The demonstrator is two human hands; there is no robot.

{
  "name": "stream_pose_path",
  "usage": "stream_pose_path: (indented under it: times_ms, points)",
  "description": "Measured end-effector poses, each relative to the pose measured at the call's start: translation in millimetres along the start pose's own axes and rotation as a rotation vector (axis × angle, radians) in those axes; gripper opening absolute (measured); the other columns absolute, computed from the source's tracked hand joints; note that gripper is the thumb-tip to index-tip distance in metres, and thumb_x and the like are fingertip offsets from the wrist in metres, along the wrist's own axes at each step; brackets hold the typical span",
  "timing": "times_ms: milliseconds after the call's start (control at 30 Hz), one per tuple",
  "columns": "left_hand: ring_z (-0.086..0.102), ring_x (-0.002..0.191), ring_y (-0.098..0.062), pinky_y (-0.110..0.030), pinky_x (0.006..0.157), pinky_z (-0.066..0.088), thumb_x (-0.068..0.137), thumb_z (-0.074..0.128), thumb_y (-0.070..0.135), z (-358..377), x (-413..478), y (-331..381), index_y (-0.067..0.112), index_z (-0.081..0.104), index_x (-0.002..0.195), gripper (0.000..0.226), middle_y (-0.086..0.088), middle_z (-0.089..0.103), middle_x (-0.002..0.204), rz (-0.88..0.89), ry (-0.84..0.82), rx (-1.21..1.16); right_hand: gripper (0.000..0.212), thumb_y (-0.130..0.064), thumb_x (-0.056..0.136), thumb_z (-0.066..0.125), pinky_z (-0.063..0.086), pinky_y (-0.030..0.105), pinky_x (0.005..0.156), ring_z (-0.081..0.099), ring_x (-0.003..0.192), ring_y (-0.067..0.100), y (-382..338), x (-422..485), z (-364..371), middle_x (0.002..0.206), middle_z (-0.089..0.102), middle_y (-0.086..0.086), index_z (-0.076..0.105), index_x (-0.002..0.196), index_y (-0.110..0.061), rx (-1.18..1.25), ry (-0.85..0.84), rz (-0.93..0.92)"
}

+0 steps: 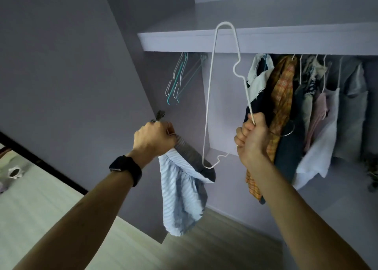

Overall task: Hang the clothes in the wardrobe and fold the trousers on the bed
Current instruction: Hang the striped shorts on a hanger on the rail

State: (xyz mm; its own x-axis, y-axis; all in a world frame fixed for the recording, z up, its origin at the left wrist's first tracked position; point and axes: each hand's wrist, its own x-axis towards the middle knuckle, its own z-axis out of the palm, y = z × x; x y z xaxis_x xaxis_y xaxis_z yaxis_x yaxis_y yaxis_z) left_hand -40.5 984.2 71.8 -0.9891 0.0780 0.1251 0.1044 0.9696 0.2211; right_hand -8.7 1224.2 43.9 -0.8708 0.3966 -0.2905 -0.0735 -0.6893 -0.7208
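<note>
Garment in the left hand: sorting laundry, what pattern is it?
The garment is pale blue-and-white striped; head view shows it.

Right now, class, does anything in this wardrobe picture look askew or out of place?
The white wire hanger stands on end rather than level: the right hand grips it mid-frame, and its lower end pokes into the blue striped garment bunched in the left hand. Nothing looks damaged or spilled.

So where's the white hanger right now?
The white hanger is mid-picture in the head view, held on end by the right hand, between the blue striped garment and the hanging clothes.
</note>
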Motion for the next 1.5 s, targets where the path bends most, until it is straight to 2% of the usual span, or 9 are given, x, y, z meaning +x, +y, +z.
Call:
stream_pose_path:
  times_ms: [333,567,833,933,1033,1167,1300,1400,1500]
  points:
    - [0.061,0.070,-0.022,-0.032,0.064,0.051,0.073,0.057,0.040,-85,25,-1,0.030,0.066,0.071,0.013,0.007,0.064,0.072,-0.046,0.168,-0.160,0.032,-0.025,0.065,0.048,0.012,0.016,0.039,0.015,0.038,0.008,52,34,25,0.044,0.020,-0.009,0.028,0.041,-0.028,-0.404,-0.303,0.016]
    - [0.061,0.081,-0.026,-0.031,0.068,0.041,0.081,0.059,0.039,-98,26,-52,0.037,0.066,0.088,0.010,0.005,0.066,0.089,-0.137,0.154,0.234,0.039,-0.045,0.064,0.049,0.025,0.026,0.044,0.024,0.040,0.009,14,75,25,0.041,0.024,-0.007,0.034,0.044,-0.016,-1.073,-0.384,-0.398]
    - [0.055,0.073,-0.027,-0.032,0.066,0.039,0.073,0.051,0.044,-78,28,-33,0.031,0.065,0.086,0.023,0.005,0.061,0.082,-0.098,0.148,0.183,0.048,-0.055,0.081,0.048,0.036,0.030,0.047,0.043,0.047,0.020,-18,53,83,0.047,0.042,-0.001,0.048,0.051,-0.017,-1.831,-0.643,-0.673]
    - [0.057,0.082,-0.030,-0.033,0.068,0.042,0.067,0.043,0.049,-66,27,-15,0.031,0.059,0.080,0.027,0.000,0.064,0.089,-0.122,0.043,-0.002,0.047,-0.042,0.088,0.056,0.048,0.037,0.061,0.045,0.055,0.022,-33,43,112,0.050,0.044,0.001,0.045,0.052,-0.012,-1.831,-0.769,-0.730]
    - [0.061,0.094,-0.026,-0.038,0.081,0.051,0.068,0.044,0.065,-61,26,-7,0.036,0.059,0.079,0.034,0.002,0.068,0.099,-0.113,-0.071,-0.186,0.050,-0.041,0.095,0.058,0.043,0.037,0.065,0.049,0.062,0.025,-45,39,119,0.053,0.045,0.003,0.046,0.056,-0.012,-1.810,-0.787,-0.694]
    - [0.058,0.110,-0.021,-0.040,0.098,0.047,0.077,0.052,0.068,-56,26,7,0.040,0.069,0.113,0.049,0.008,0.065,0.104,0.123,-0.073,-0.173,0.053,-0.043,0.102,0.052,0.040,0.038,0.065,0.048,0.060,0.022,-47,34,117,0.056,0.048,0.002,0.042,0.058,-0.016,-1.684,-0.797,-0.663]
    - [0.063,0.080,-0.001,-0.018,0.071,0.043,0.094,0.063,0.037,-53,28,35,0.040,0.068,0.092,0.006,0.018,0.068,0.079,0.193,-0.134,-0.310,0.046,-0.059,0.093,0.052,0.052,0.034,0.076,0.067,0.079,0.015,-41,25,110,0.080,0.073,-0.003,0.067,0.077,-0.018,-1.494,-0.856,-0.605]
    - [0.062,0.060,0.001,-0.010,0.059,0.043,0.097,0.065,0.029,-54,26,27,0.036,0.068,0.081,0.018,0.013,0.070,0.069,0.151,-0.083,-0.424,0.031,-0.065,0.087,0.057,0.046,0.011,0.084,0.064,0.103,-0.001,-48,40,68,0.100,0.068,-0.025,0.066,0.100,-0.039,-1.211,-0.738,-0.547]
    - [0.064,0.054,-0.002,-0.006,0.056,0.044,0.096,0.068,0.031,-57,20,3,0.031,0.068,0.079,0.017,0.013,0.069,0.065,0.091,-0.023,-0.497,0.038,-0.066,0.091,0.055,0.045,0.020,0.088,0.061,0.109,0.004,-45,63,4,0.109,0.064,-0.023,0.065,0.111,-0.035,-1.322,-0.615,-0.304]
